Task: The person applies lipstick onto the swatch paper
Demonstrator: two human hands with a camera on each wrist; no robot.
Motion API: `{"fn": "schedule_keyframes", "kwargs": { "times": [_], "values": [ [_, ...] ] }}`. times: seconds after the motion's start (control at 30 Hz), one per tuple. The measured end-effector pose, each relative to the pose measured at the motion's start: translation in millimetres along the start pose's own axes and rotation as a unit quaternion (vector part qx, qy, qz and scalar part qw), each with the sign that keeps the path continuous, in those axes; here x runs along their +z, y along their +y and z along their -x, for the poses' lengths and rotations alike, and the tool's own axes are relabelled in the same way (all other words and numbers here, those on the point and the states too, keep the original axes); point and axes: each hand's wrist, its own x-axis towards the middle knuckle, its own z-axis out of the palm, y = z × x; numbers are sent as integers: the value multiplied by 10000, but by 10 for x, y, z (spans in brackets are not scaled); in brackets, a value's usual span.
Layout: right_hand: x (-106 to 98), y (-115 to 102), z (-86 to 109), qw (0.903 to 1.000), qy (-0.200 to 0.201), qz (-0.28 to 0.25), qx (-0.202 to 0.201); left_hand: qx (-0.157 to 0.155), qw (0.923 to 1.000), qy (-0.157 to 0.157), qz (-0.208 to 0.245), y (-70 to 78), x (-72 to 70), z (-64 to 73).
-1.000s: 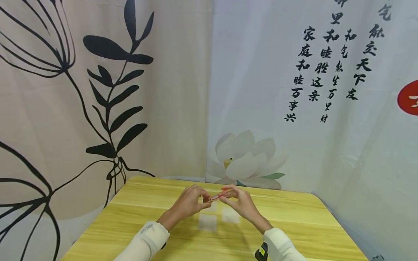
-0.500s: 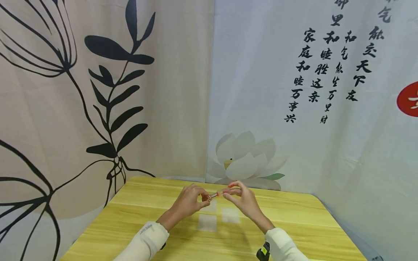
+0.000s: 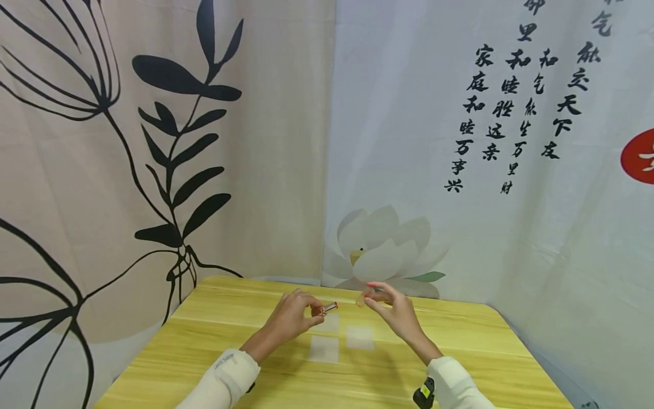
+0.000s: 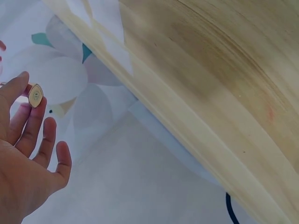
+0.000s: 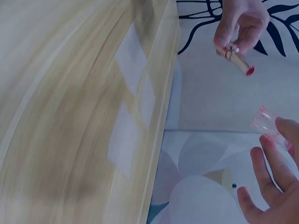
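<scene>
My left hand pinches a lipstick near its base between thumb and fingers, above the table. The lipstick is a slim metallic tube with a red tip that points toward my right hand, as the right wrist view shows. Its gold base end faces the left wrist camera. My right hand pinches a clear, pink-tinted cap by one end. The cap's open end faces the lipstick, and a gap separates the two.
Three pale square patches lie on the yellow wood-grain table below the hands. Behind the table hangs a printed cloth backdrop with leaves, a lotus and black writing.
The clear cap has come away from the lipstick. My right hand has moved right with it, while my left hand has shifted slightly left with the lipstick.
</scene>
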Motion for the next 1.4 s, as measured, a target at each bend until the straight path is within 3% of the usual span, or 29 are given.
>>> {"fn": "schedule_keyframes", "kwargs": {
  "times": [0.47,0.97,1.4],
  "values": [
    [-291,371,223,9959,71,565,699,-7,9998,133,-125,-87,-29,79],
    [-541,797,436,9910,141,1234,496,-122,9999,64,-37,-114,-51,107],
    [-587,984,636,9878,3,1221,962,-60,9999,144,-50,-117,-63,126]
  ]
}}
